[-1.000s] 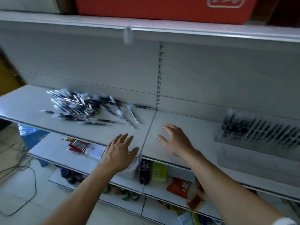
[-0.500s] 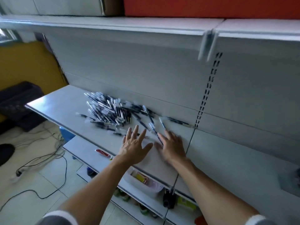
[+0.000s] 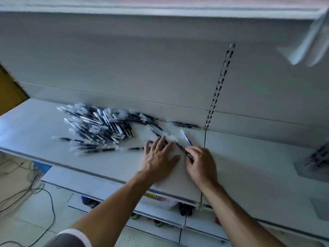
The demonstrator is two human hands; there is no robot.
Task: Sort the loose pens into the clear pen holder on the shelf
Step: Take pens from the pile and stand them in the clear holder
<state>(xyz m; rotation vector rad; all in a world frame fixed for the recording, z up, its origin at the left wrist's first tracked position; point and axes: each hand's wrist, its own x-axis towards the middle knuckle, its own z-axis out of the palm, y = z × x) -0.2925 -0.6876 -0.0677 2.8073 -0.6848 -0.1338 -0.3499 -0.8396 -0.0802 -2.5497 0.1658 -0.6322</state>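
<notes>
A heap of loose dark pens with clear caps [image 3: 99, 127] lies on the grey shelf [image 3: 35, 132], with a few stray pens trailing right along the back wall. My left hand [image 3: 160, 157] lies flat with fingers spread on the shelf, its fingertips over stray pens. My right hand [image 3: 201, 164] has its fingers curled round a dark pen [image 3: 181, 148] that sticks out up and left. A blue-tipped pen [image 3: 186, 138] lies just beyond it. The clear pen holder [image 3: 318, 163], with pens standing in it, sits at the far right edge, blurred.
The upper shelf's underside [image 3: 160, 9] hangs overhead. Lower shelves [image 3: 110, 186] carry small packaged goods. Black cables [image 3: 26, 195] trail over the tiled floor at the left. A slotted upright [image 3: 219, 86] divides the back panel.
Both hands have moved left from the bare shelf to the stray pens. My right hand has closed on a pen; my left hand has come down flat on the shelf.
</notes>
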